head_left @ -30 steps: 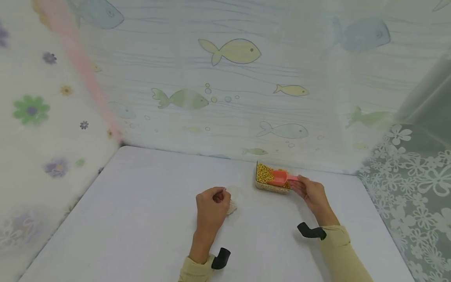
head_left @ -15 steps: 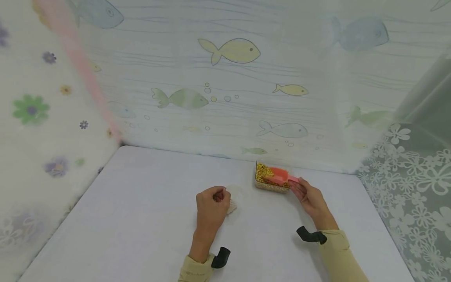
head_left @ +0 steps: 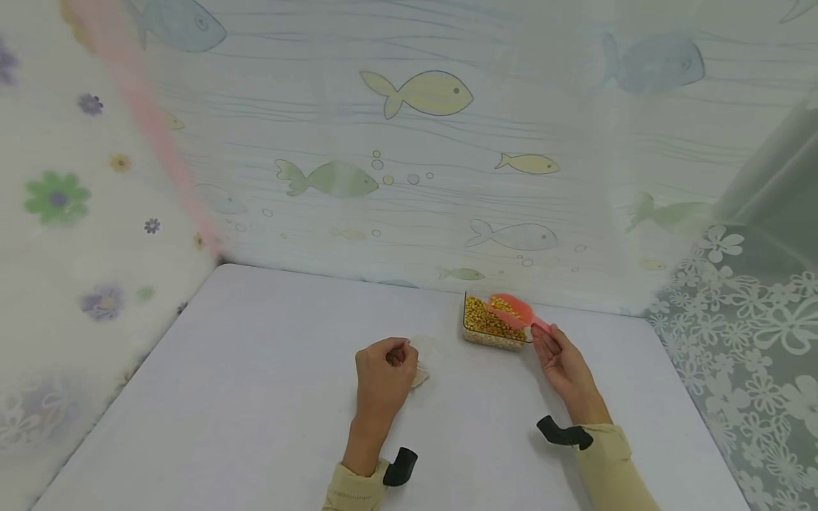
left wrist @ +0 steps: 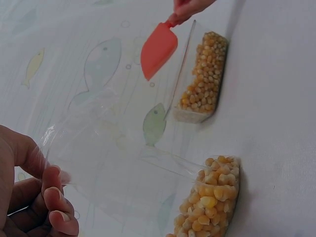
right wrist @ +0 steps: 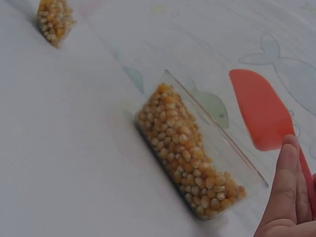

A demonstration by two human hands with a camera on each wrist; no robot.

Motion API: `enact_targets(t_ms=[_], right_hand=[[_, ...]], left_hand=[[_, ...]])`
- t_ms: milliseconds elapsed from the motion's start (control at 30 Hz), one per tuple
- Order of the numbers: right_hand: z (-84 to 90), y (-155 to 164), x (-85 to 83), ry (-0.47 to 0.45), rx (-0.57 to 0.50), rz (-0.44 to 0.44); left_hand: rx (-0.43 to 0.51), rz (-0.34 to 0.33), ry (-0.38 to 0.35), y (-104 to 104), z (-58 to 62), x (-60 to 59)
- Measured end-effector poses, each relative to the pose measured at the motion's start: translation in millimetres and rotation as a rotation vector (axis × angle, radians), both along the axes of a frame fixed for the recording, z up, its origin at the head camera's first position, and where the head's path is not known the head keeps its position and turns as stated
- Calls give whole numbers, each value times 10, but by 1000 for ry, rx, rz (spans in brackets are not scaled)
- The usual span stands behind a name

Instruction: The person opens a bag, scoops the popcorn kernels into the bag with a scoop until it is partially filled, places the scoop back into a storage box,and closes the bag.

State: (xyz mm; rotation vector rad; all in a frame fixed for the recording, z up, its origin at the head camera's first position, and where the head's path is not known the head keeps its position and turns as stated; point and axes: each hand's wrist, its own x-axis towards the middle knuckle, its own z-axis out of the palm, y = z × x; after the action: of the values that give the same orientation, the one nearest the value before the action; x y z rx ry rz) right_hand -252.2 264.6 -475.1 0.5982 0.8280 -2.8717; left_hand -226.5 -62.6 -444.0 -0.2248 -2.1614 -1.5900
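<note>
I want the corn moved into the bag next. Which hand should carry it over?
The right hand: it already holds the scoop over the corn box. The left hand pinches the bag open beside it.

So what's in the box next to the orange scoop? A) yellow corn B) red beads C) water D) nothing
A: the clear box is full of yellow corn kernels, and the right hand holds the scoop just above them.
</note>
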Motion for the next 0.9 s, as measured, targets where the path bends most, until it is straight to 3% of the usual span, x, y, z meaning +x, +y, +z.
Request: enact_targets(t_ms=[300,600,900], right_hand=[[-21,1,39,85,-17,-39],[-24,-40,89,151,38,-25],[64,-101,150,143,51,-45]], left_hand=[[-2,2,-11,0,13,8],[-23,8,16,-4,21,8],[-24,9,14,-2,30,13]])
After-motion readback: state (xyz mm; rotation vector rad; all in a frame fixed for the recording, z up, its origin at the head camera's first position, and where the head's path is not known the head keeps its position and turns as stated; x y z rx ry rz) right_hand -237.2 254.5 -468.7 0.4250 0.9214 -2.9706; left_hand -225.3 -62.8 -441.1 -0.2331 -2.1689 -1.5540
